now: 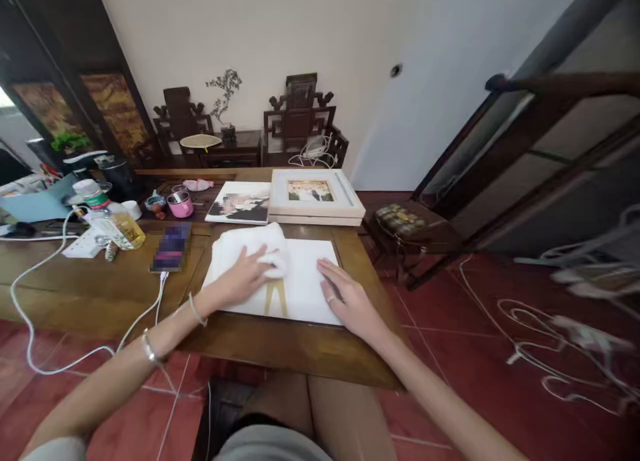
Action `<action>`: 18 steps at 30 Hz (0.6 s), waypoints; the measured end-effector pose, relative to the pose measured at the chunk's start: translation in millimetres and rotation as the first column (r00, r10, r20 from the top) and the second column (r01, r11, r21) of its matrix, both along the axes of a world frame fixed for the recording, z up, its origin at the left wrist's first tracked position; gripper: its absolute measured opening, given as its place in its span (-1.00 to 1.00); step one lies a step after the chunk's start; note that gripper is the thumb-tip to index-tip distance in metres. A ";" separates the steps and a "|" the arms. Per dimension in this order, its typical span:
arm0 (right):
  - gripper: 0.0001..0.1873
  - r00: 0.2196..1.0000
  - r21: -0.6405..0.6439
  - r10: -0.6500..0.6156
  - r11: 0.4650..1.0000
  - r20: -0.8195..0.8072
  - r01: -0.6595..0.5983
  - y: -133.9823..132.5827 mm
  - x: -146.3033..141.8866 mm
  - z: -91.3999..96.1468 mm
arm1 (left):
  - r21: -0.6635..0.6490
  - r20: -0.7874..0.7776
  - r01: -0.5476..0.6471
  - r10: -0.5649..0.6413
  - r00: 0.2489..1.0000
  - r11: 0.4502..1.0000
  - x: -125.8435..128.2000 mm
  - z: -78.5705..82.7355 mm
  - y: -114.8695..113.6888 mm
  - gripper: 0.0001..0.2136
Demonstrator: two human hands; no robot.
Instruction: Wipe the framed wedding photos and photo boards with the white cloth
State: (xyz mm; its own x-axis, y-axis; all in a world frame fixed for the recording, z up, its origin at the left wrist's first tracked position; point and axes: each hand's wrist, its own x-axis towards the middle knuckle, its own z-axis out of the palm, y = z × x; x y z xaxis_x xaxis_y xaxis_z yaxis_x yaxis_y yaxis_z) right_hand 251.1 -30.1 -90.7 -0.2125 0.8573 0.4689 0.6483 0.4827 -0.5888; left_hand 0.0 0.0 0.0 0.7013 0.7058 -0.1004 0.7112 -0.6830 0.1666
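Observation:
A white cloth (240, 244) lies bunched over the left part of a flat white panel (310, 281) near the table's front edge. My left hand (249, 273) grips the cloth against the panel, its fingers partly sunk in the folds. Below the cloth a tan, two-legged shape (276, 296) shows on the panel's surface; its upper part is covered. My right hand (346, 295) rests on the panel's right side, fingers stretched out and holding nothing.
Behind the panel stand a picture print (240, 202) and a white framed picture (345, 197) on boxes. To the left are a charging phone (171, 247), a bottle of yellow liquid (117, 221), a pink mug (180, 204) and a power strip (83, 244). White cables hang over the front edge.

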 end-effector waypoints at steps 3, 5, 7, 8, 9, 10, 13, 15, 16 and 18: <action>-0.54 1.000 -0.007 -0.013 1.000 -0.003 0.013 -0.2 -0.3 0.9 | 0.064 -0.020 0.156 -0.155 0.988 0.986 3.3 -3.6 -49.5 -0.63; -0.54 1.000 -0.016 -0.019 1.000 -0.002 0.019 -0.4 -0.6 1.6 | 0.074 -0.026 0.236 -0.235 0.972 0.969 3.5 -3.4 -74.4 -0.66; -0.53 1.000 -0.031 -0.021 0.999 0.001 0.021 -0.6 -0.9 2.5 | 0.058 -0.031 0.275 -0.274 0.961 0.960 2.8 -1.8 -87.0 -0.71; -0.53 1.000 -0.038 -0.023 0.999 0.000 0.023 -0.7 -0.9 2.9 | 0.051 -0.031 0.277 -0.276 0.961 0.959 2.4 -0.9 -87.5 -0.72; -0.53 1.000 -0.045 -0.025 0.999 -0.002 0.025 -0.9 -0.9 3.2 | 0.048 -0.025 0.271 -0.271 0.962 0.961 2.2 -0.3 -83.9 -0.71; -0.53 1.000 -0.051 -0.027 0.998 -0.005 0.026 -1.0 -0.8 3.4 | 0.046 -0.013 0.260 -0.260 0.965 0.964 2.2 -0.1 -76.4 -0.69; -0.53 1.000 -0.059 -0.030 0.998 -0.010 0.029 -1.3 -0.1 3.1 | 0.028 0.053 0.196 -0.197 0.979 0.980 4.1 -2.3 -35.9 -0.70; -0.54 1.000 -0.055 -0.030 0.998 -0.008 0.030 -1.3 0.4 2.3 | -0.001 0.103 0.152 -0.151 0.983 0.988 7.7 -4.8 -2.1 -0.72; -0.54 1.000 -0.052 -0.030 0.998 -0.004 0.030 -1.2 0.6 1.9 | -0.007 0.127 0.137 -0.135 0.983 0.991 10.3 -5.7 14.0 -0.72; -0.53 1.000 -0.050 -0.031 0.998 0.004 0.031 -1.1 0.7 1.1 | 0.012 0.158 0.090 -0.091 0.983 0.996 17.5 -5.8 40.6 -0.73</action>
